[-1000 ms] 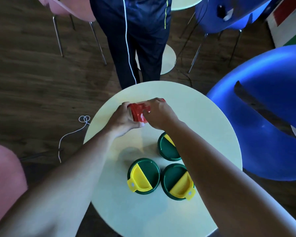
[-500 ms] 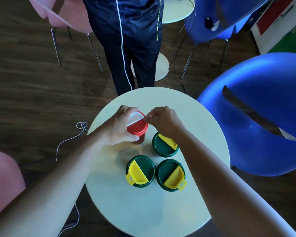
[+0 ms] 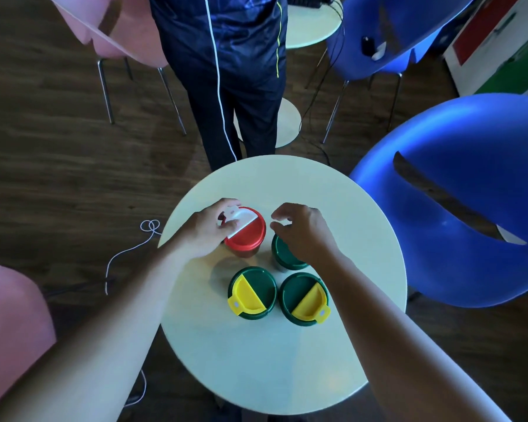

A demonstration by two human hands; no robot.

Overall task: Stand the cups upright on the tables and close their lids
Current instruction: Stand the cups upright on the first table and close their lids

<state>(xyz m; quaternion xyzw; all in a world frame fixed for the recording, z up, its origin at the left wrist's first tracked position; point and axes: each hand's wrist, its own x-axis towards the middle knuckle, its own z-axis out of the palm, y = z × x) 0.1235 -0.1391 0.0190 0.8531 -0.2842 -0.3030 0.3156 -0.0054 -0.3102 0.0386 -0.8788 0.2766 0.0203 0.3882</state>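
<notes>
Your left hand is wrapped around the far-left side of the red cup, with its fingers pressed onto the white flap of the red lid. The red cup stands upright on the round pale table, towards the table's far-left part. The white flap lies flat over the far half of the lid (whether it is fully snapped down cannot be told from this view).

Your right hand hovers just to the right of the red cup, without touching it. Its fingers are curled and loosely spread, gripping nothing. This hand sits above a green cup, hiding most of that cup's lid, so the lid's state cannot be told.

Two more green cups stand upright nearer to you, side by side and almost touching:
- Near-left green cup: its yellow flap covers the left half of the lid, tab pointing left.
- Near-right green cup: its yellow flap covers the near-right half of the lid, tab pointing right.

All four cups form a tight cluster at the table's centre, with the red cup just beside the hidden green cup.

Surroundings: a second person in dark trousers stands at the far edge of the table. A large blue chair stands to the right, touching or just beside the table's rim. A pink chair is at the near left. A white cord lies on the dark wooden floor to the left of the table.
</notes>
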